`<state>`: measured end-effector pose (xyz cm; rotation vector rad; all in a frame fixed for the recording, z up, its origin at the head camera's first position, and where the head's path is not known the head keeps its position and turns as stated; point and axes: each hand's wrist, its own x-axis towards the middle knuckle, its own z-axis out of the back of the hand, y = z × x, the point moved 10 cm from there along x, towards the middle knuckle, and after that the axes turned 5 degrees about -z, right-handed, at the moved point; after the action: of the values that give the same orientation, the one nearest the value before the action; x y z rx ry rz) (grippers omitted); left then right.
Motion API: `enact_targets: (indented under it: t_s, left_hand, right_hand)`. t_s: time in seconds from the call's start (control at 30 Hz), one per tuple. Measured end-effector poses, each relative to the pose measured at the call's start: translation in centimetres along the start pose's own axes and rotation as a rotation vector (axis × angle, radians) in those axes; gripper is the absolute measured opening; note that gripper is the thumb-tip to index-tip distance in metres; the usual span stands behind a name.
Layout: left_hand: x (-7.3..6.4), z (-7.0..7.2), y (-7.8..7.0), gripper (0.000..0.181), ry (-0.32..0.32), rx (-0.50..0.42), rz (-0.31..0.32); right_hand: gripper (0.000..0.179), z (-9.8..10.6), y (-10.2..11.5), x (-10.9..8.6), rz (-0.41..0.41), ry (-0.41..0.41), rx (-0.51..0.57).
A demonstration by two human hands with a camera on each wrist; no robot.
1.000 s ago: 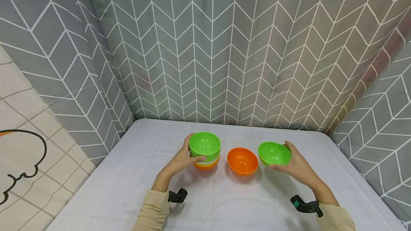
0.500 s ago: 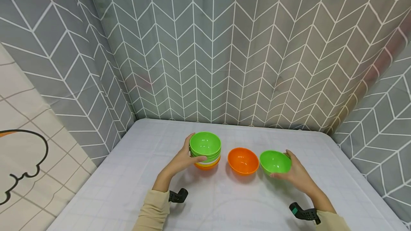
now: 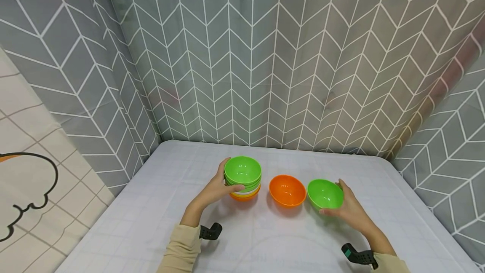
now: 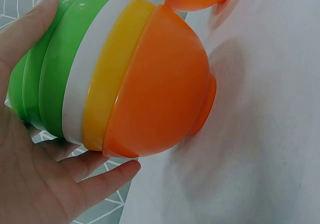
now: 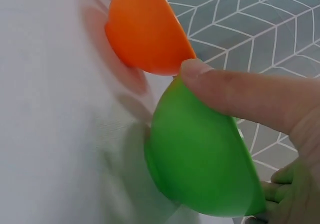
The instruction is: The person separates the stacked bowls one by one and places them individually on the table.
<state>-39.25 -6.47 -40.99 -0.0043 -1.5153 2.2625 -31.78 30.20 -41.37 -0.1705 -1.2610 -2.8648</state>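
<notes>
Your right hand (image 3: 350,210) gripped the green bowl (image 3: 325,194) by its rim, right of the orange bowl (image 3: 287,190) on the surface (image 3: 151,222), left hand (image 3: 214,188) fingers curled around the bowl stack (image 3: 243,177); light, stiff, probably slick plastic.

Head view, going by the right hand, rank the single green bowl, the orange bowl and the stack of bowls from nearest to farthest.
1. Single green bowl: held in the right hand, far right of the row.
2. Orange bowl: middle of the row, just left of the green one.
3. Stack of bowls: farthest, on the left, gripped by the left hand.
</notes>
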Motion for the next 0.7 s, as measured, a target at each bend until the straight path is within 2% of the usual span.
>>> enact_targets:
  t_s: [0.17, 0.33, 0.53, 0.7]
  left_hand:
    - [0.0, 0.0, 0.2, 0.106, 0.003, 0.004, 0.008]
    - [0.0, 0.0, 0.0, 0.108, 0.005, 0.018, 0.012]
    - [-0.1, 0.0, -0.2, 0.109, 0.007, 0.018, 0.016]
    - [-0.1, 0.0, -0.1, 0.103, 0.019, 0.014, 0.013]
  right_hand:
    - [0.120, 0.0, 0.4, 0.0, -0.006, 0.019, -0.058]
    - [0.116, 0.5, 1.8, 0.5, -0.020, 0.033, -0.103]
    - [0.112, 0.4, 5.7, 1.8, 0.089, 0.040, -0.091]
    - [0.112, -1.4, 9.0, 3.3, 0.150, 0.096, -0.094]
